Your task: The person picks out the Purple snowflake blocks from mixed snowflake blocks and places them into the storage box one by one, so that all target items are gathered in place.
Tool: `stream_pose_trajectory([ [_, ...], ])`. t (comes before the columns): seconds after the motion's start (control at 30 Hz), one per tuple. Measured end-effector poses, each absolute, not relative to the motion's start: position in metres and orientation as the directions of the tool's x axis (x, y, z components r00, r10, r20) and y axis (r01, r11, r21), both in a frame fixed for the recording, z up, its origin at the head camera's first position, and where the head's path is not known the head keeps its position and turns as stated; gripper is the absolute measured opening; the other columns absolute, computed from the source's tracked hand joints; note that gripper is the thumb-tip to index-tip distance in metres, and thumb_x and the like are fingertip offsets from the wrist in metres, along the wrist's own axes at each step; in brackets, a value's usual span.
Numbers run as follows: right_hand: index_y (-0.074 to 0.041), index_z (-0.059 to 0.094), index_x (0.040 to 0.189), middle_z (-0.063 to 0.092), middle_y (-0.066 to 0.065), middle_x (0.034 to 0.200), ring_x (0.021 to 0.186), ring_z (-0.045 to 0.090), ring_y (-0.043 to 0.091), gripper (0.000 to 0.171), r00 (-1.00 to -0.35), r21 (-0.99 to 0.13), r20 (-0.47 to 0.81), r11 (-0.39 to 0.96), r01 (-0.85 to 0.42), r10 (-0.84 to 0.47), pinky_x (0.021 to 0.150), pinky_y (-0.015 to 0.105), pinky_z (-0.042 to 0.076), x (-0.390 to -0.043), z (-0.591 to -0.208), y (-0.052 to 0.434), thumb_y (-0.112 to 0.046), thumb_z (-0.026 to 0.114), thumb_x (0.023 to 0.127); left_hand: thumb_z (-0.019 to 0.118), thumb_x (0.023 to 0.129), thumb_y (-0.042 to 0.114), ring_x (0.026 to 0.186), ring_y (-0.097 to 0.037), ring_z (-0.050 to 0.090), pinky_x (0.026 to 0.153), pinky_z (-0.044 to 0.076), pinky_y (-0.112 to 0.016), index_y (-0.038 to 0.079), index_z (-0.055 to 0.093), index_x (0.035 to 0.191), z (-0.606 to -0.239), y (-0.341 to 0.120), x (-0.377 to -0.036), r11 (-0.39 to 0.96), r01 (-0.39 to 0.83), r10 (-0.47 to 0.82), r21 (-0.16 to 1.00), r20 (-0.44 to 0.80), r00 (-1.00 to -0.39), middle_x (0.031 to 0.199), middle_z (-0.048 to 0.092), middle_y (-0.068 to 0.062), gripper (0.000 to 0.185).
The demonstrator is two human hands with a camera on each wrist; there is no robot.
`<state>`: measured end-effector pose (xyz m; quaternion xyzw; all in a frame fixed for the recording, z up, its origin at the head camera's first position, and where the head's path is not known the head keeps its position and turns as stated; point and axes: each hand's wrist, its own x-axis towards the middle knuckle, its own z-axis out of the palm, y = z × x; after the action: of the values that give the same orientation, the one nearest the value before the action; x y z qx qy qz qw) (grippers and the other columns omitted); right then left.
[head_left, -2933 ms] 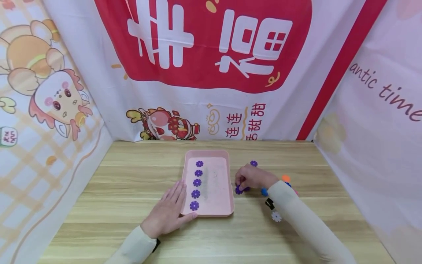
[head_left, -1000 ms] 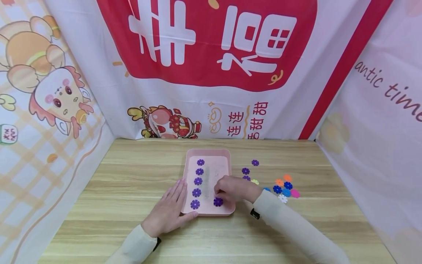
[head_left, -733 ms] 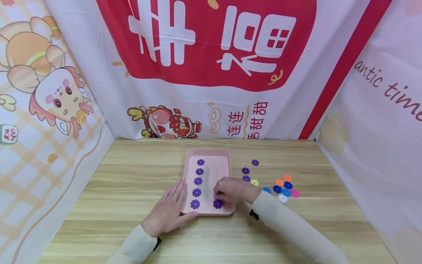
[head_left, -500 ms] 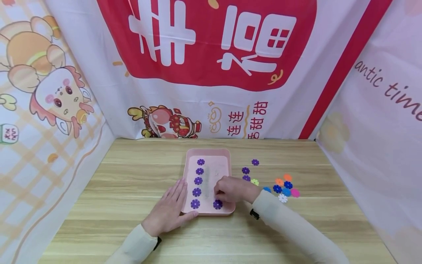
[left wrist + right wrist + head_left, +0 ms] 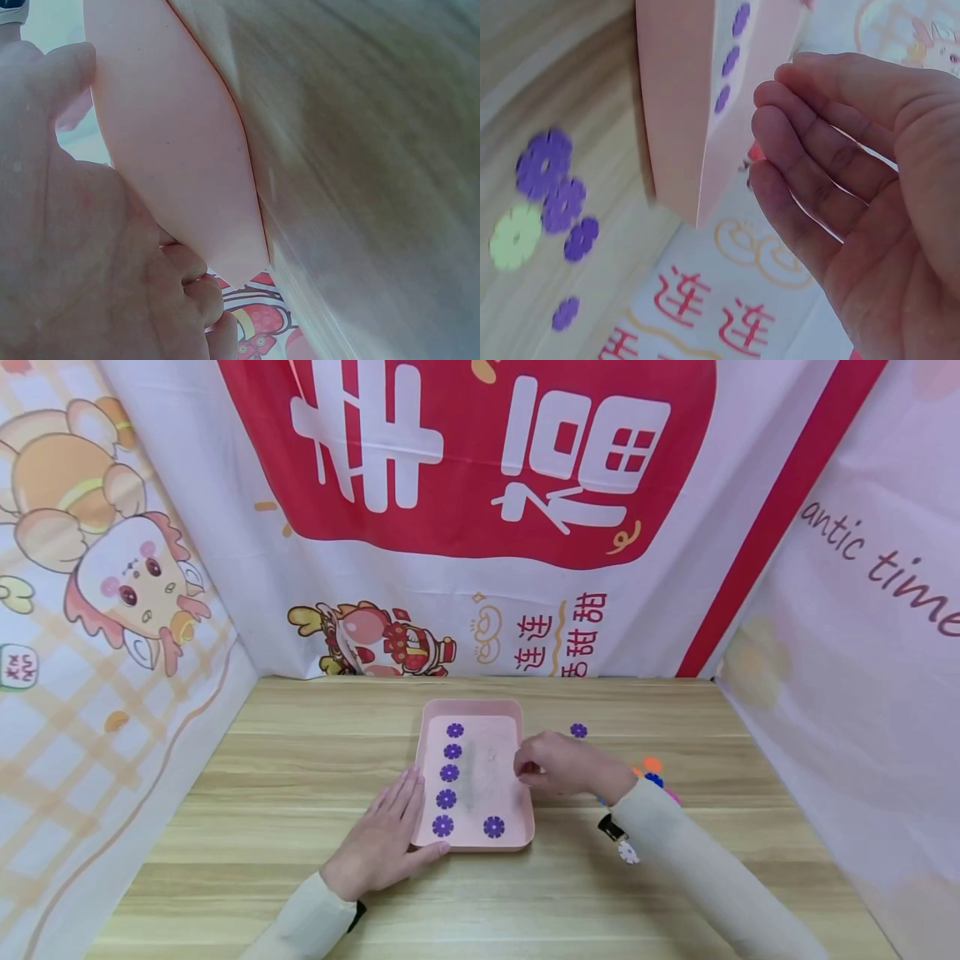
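Head view: right hand [image 5: 564, 767], fingers loose and empty, hovers over the pink tray's [image 5: 525, 793] right rim; catching it could scatter the purple flower discs [image 5: 449, 773] despite the flat left hand [image 5: 382, 842] bracing.

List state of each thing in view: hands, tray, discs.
Left hand: flat, fingers straight, resting against tray's left edge.
Right hand: empty, fingers loosely curled, over tray's right rim.
Pink tray: flat on table, holding six purple discs.
Newest purple disc: lying free, near right corner.
Loose discs: on table, right of tray.
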<state>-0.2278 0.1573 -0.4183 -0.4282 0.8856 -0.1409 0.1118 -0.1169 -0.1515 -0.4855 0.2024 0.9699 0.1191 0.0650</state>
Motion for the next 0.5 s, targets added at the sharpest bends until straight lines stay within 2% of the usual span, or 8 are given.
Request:
stream_pose_trajectory([
  [0.23, -0.011, 0.082, 0.104, 0.078, -0.001, 0.096, 0.079, 0.064, 0.004, 0.009, -0.649, -0.350, -0.092, 0.635, -0.689, -0.755, 0.079, 0.030, 0.065, -0.231, -0.418, 0.180, -0.010, 0.075, 0.098, 0.051, 0.101, 0.070, 0.165, -0.041, 0.015, 0.133, 0.022, -0.058, -0.004, 0.022, 0.166, -0.485, -0.152, -0.117, 0.888, 0.385, 0.413, 0.252, -0.065, -0.908, 0.177, 0.013, -0.023, 0.102],
  [0.33, -0.012, 0.081, 0.106, 0.078, -0.002, 0.098, 0.080, 0.065, 0.005, 0.009, -0.667, -0.354, -0.128, 0.663, -0.660, -0.734, 0.082, 0.029, 0.065, -0.233, -0.423, 0.189, -0.012, 0.077, 0.097, 0.051, 0.102, 0.069, 0.165, -0.041, 0.015, 0.133, 0.022, -0.058, -0.005, 0.021, 0.166, -0.486, -0.152, -0.117, 0.888, 0.389, 0.415, 0.246, -0.061, -0.908, 0.177, 0.013, -0.023, 0.102],
  [0.5, -0.010, 0.079, 0.108, 0.079, 0.003, 0.104, 0.093, 0.073, 0.016, 0.014, -0.664, -0.333, -0.140, 0.667, -0.667, -0.734, 0.086, 0.031, 0.065, -0.234, -0.437, 0.203, -0.013, 0.080, 0.095, 0.051, 0.102, 0.069, 0.165, -0.041, 0.015, 0.133, 0.022, -0.058, -0.005, 0.021, 0.166, -0.487, -0.152, -0.116, 0.886, 0.391, 0.417, 0.249, -0.061, -0.907, 0.177, 0.013, -0.023, 0.102],
])
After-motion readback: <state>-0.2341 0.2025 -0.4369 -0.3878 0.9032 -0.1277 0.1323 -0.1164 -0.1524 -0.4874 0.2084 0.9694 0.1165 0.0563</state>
